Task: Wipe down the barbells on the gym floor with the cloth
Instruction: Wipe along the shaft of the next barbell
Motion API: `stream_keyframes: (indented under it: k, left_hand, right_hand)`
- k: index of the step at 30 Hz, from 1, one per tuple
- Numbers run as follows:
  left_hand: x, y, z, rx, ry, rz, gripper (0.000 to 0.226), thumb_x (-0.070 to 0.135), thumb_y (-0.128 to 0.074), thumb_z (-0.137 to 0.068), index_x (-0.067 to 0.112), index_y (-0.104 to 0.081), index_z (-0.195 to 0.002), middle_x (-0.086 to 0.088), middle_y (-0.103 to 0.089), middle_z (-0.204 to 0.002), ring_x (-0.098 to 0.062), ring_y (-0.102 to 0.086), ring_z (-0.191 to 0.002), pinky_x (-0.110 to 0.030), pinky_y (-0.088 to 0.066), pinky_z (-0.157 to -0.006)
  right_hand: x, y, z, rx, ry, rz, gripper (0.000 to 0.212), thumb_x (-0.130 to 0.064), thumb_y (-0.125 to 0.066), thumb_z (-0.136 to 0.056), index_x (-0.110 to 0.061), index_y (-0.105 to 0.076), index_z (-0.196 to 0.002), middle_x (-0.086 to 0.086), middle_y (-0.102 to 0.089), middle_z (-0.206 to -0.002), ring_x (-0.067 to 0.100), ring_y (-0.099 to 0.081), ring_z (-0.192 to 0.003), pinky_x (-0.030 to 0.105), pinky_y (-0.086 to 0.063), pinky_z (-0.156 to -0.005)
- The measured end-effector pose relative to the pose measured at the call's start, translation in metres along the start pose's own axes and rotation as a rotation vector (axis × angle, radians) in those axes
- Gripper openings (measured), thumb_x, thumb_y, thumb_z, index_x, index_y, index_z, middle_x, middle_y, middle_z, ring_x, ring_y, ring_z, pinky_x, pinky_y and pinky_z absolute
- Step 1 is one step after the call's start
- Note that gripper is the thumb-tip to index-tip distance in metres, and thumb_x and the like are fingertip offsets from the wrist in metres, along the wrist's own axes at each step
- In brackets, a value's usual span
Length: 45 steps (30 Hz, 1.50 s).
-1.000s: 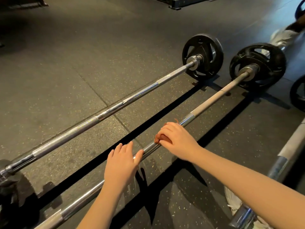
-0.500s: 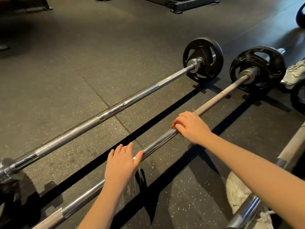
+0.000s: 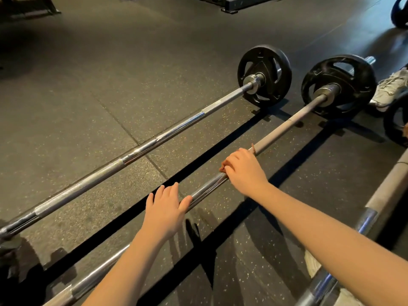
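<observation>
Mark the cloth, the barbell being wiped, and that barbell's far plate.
cloth [image 3: 222, 167]: head view, brown fold on the shaft.
middle barbell [image 3: 287, 125]: head view, bare shaft past the cloth.
plate [image 3: 352, 83]: head view, black face beside the hub.

Dark speckled rubber floor tiles [image 3: 92, 69] fill the frame, their seams crossing near the centre. A black steel rack base [image 3: 240, 4] sits at top centre.

Slim forearms [image 3: 320, 219], bare along their visible length, end in left hand [image 3: 165, 208] and right hand [image 3: 245, 171]
</observation>
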<state>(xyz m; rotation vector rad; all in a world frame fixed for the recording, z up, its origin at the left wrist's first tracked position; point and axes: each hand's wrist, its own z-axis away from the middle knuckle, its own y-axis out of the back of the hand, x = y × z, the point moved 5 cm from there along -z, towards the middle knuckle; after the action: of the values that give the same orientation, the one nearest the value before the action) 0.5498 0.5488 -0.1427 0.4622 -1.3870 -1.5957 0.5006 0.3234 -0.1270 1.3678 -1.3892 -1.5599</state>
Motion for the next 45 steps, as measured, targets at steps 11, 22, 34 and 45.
stream_keyframes:
  k: [11,22,34,45]
  left_hand:
    - [0.034,-0.01,-0.024,0.088,-0.07,-0.093,0.071,0.057,-0.009,-0.094,0.016,-0.037,-0.145,-0.002,-0.046,-0.146,-0.022,-0.029,-0.142,-0.043,-0.026,-0.113]
    - [0.037,-0.003,-0.022,0.131,-0.075,-0.11,0.087,0.062,0.005,-0.083,0.017,-0.052,-0.13,0.0,-0.06,-0.127,-0.02,-0.045,-0.126,-0.037,-0.034,-0.102]
    - [0.033,-0.007,-0.024,0.109,-0.059,-0.117,0.086,0.064,0.003,-0.086,0.017,-0.046,-0.139,0.0,-0.056,-0.134,-0.019,-0.041,-0.131,-0.037,-0.031,-0.107]
    - [0.035,-0.005,-0.024,0.108,-0.051,-0.162,0.1,0.064,0.016,-0.075,0.017,-0.043,-0.141,0.0,-0.054,-0.137,-0.02,-0.038,-0.134,-0.036,-0.029,-0.108]
  right_hand:
    - [0.035,0.013,-0.008,0.032,-0.074,-0.01,0.021,-0.029,-0.045,-0.097,-0.018,-0.063,-0.1,-0.003,-0.057,-0.104,0.02,-0.046,-0.108,0.043,-0.036,-0.104]
    - [0.008,0.007,0.005,-0.056,0.072,-0.034,0.022,-0.029,-0.048,-0.098,-0.018,-0.063,-0.109,-0.002,-0.057,-0.116,0.021,-0.041,-0.12,0.041,-0.028,-0.112]
    - [0.026,0.011,-0.004,-0.013,-0.009,0.025,0.025,-0.031,-0.043,-0.099,-0.018,-0.063,-0.107,-0.002,-0.058,-0.112,0.021,-0.043,-0.114,0.042,-0.032,-0.107]
    - [0.021,0.008,-0.002,-0.091,0.07,0.016,0.028,-0.033,-0.042,-0.1,-0.019,-0.06,-0.115,-0.002,-0.056,-0.119,0.019,-0.04,-0.117,0.042,-0.03,-0.109]
